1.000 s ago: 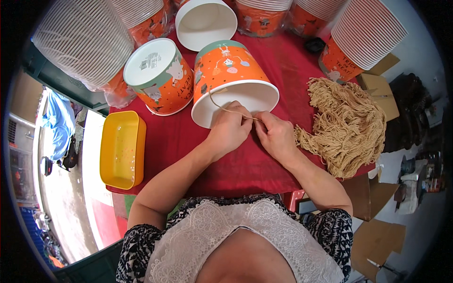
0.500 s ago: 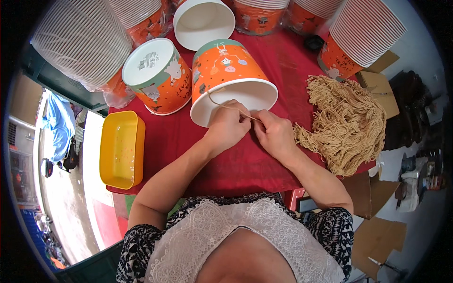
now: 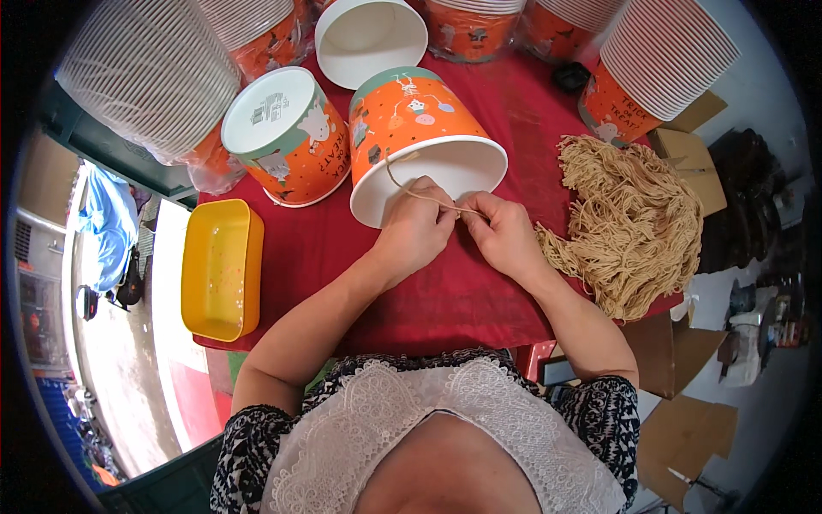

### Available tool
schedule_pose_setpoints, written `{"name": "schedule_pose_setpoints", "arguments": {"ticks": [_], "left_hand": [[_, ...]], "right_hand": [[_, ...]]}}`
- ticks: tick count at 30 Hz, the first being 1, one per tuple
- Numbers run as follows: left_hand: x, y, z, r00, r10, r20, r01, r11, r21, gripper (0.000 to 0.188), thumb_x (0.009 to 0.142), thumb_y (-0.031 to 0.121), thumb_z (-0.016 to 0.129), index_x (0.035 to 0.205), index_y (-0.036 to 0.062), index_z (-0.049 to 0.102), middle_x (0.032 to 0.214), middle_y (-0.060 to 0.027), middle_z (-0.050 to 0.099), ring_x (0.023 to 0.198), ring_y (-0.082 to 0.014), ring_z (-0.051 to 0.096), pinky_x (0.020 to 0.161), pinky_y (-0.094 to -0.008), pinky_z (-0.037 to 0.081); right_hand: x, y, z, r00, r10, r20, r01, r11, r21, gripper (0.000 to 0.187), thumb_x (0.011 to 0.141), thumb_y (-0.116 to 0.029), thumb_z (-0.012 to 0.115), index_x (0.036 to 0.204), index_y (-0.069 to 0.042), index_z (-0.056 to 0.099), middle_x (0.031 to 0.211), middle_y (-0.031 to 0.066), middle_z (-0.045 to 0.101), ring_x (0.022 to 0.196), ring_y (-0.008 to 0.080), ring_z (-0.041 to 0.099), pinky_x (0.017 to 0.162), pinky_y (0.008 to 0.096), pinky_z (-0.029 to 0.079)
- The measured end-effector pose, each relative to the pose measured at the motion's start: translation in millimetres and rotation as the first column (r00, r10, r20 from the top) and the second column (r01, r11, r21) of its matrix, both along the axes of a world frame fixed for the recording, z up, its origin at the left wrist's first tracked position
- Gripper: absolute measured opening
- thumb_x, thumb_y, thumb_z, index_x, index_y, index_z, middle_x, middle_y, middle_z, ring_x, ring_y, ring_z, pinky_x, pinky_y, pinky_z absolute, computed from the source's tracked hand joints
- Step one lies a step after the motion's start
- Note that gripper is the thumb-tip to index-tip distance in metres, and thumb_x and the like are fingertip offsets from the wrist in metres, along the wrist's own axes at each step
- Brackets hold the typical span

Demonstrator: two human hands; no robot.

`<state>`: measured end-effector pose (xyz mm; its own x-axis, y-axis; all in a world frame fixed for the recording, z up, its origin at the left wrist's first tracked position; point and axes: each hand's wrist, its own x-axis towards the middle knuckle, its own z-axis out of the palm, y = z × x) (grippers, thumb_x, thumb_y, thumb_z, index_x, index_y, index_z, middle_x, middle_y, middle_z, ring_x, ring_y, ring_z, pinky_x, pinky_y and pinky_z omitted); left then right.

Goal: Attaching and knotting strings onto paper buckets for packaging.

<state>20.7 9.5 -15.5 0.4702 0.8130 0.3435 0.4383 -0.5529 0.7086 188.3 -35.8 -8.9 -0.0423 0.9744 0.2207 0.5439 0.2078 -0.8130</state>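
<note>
The tilted orange paper bucket (image 3: 419, 111) is partly hidden by the bare left hand (image 3: 417, 224); orange-and-white bucket stacks (image 3: 475, 34) are cut off above.

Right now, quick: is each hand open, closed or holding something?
Left hand: closed, holding the thin string.
Right hand: closed, pinching the same string near its fingertips.

A cord (image 3: 396, 182) runs from the hands (image 3: 417, 224) to the paper bucket (image 3: 421, 113) lying just beyond them on the bench (image 3: 308, 248); beyond them to the left stands an upturned bucket (image 3: 301, 154), with a plastic tub (image 3: 221, 270) nearer on that side, a cord bundle (image 3: 638, 236) to their right and bucket stacks (image 3: 668, 60) farthest off
</note>
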Motion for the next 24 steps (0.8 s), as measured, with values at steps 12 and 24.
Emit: {"name": "schedule_pose_setpoints", "arguments": {"ticks": [12, 24], "left_hand": [[1.8, -5.2, 1.8, 0.999, -0.038, 0.014, 0.038, 0.999, -0.008, 0.005, 0.079, 0.000, 0.064, 0.083, -0.0012, 0.062, 0.083, -0.0123, 0.058, 0.078, -0.0286, 0.060, 0.069, -0.0368, 0.048], [1.4, -3.5, 0.5, 0.999, 0.012, -0.031, -0.011, 1.000, 0.021, 0.003, 0.077, -0.001, 0.063, 0.076, -0.0023, 0.061, 0.080, -0.0144, 0.061, 0.080, -0.0302, 0.061, 0.072, -0.0384, 0.049]], "right_hand": [[-1.6, 1.3, -3.3, 0.998, -0.039, -0.053, 0.037, 0.999, -0.039, 0.012, 0.083, -0.009, 0.058, 0.085, -0.002, 0.067, 0.072, 0.0195, 0.064, 0.068, 0.0364, 0.066, 0.060, 0.0438, 0.050], [8.5, -3.5, 8.5, 0.981, 0.025, 0.190, -0.024, 1.000, -0.010, 0.013, 0.085, -0.011, 0.062, 0.093, -0.002, 0.066, 0.080, 0.0197, 0.067, 0.074, 0.0376, 0.066, 0.065, 0.0451, 0.051]]}}
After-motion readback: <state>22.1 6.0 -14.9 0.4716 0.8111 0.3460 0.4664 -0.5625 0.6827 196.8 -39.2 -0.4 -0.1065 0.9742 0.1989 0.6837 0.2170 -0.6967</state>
